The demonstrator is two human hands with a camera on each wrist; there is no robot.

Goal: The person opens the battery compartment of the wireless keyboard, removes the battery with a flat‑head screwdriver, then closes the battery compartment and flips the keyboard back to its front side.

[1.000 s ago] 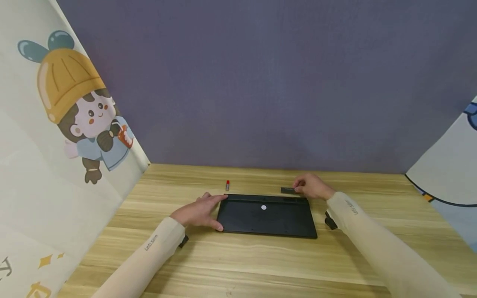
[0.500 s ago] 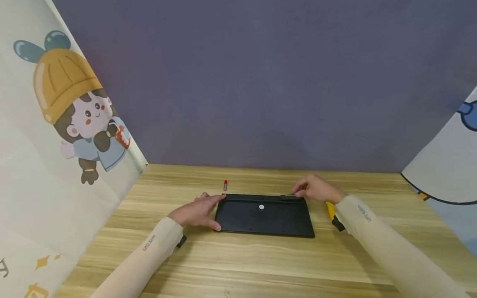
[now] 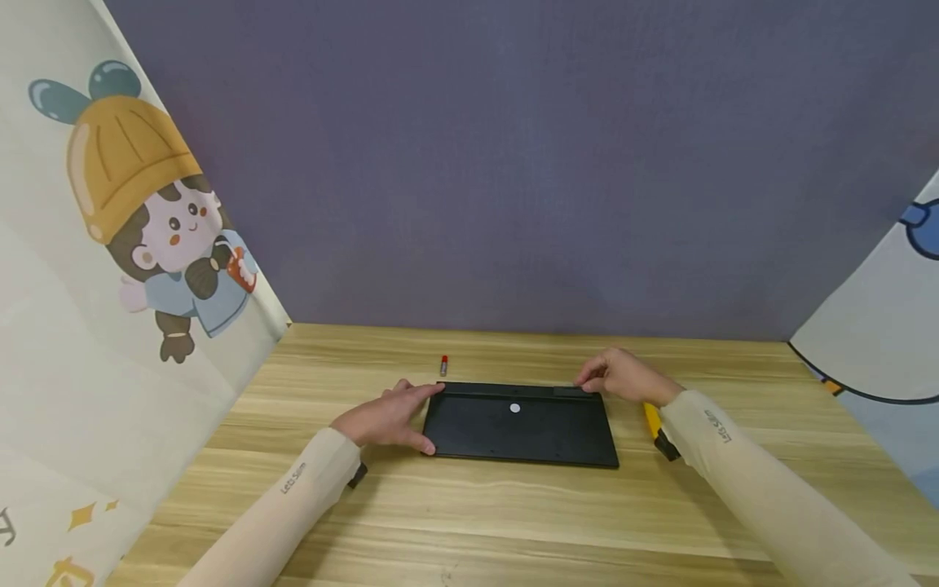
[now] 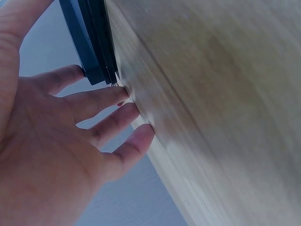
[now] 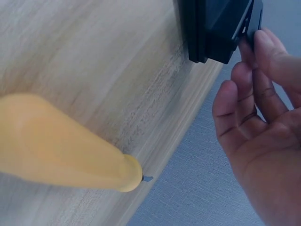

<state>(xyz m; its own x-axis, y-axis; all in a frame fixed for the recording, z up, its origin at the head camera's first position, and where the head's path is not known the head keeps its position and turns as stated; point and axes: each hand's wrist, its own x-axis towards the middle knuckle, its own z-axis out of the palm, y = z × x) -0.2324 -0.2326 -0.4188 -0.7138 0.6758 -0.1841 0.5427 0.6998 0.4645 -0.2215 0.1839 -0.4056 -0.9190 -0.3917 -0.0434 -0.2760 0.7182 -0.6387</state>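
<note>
Seemingly against slipping, the keyboard (image 3: 517, 425) is braced on the table (image 3: 469, 522) by the spread left grip (image 3: 389, 417) while, near its far right corner, the cover (image 3: 568, 392) is pinched by the right grip (image 3: 622, 376).

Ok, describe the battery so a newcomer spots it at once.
On the wooden table, find the black keyboard whose left end the left hand holds. Just beyond its far left corner, toward the purple-grey backdrop, lies the battery. Its small size and red end set it apart from the larger yellow tool.
</note>
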